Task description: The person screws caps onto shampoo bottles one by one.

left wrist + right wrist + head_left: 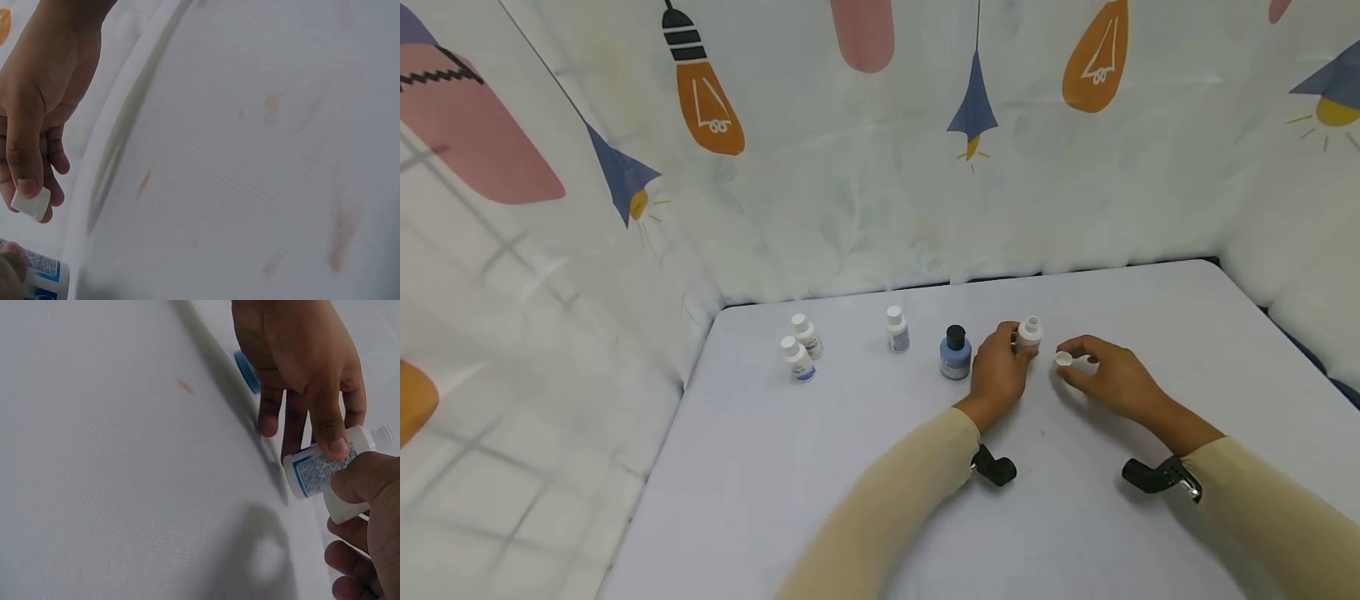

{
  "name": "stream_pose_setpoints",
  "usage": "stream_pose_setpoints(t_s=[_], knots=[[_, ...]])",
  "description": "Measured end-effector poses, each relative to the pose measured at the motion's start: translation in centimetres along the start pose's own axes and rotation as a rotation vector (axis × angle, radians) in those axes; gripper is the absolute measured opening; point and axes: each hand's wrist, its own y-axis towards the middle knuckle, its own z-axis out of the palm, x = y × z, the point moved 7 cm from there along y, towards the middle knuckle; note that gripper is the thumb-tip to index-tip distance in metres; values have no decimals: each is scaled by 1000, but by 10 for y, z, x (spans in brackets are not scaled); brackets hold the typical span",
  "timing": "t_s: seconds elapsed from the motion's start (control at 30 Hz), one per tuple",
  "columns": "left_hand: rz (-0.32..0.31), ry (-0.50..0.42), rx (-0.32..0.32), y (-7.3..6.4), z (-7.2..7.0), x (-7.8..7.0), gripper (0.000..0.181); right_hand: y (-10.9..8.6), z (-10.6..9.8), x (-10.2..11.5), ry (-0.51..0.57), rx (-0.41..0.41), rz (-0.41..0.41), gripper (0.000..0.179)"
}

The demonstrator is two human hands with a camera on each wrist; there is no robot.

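Note:
A small white bottle (1028, 332) with a blue-printed label stands uncapped, its threaded neck bare. My left hand (1000, 367) grips it around the body, thumb across the label in the right wrist view. Just to the right, my right hand (1112, 379) pinches a white screw cap (1063, 358) between thumb and fingers, its hollow underside showing in the head view. The cap (31, 204) also appears in the left wrist view, apart from the bottle (47, 275). A blue bottle with a black cap (956, 353) stands beside my left hand.
A capped white bottle (897, 330) stands left of the blue one. Farther left, two more capped white bottles (798, 360) stand close together. A white-covered table (760, 500) lies under everything, with a patterned cloth wall (865, 183) behind its far edge.

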Motion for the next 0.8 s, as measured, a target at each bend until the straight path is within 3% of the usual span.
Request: stream_pose_setpoints(t_s=[0.43, 0.8], knots=[[86, -43, 113, -10, -10, -1, 40, -5, -17, 7, -13, 32, -38, 36], [156, 23, 253, -27, -16, -1, 43, -10, -29, 17, -15, 38, -113, 29]])
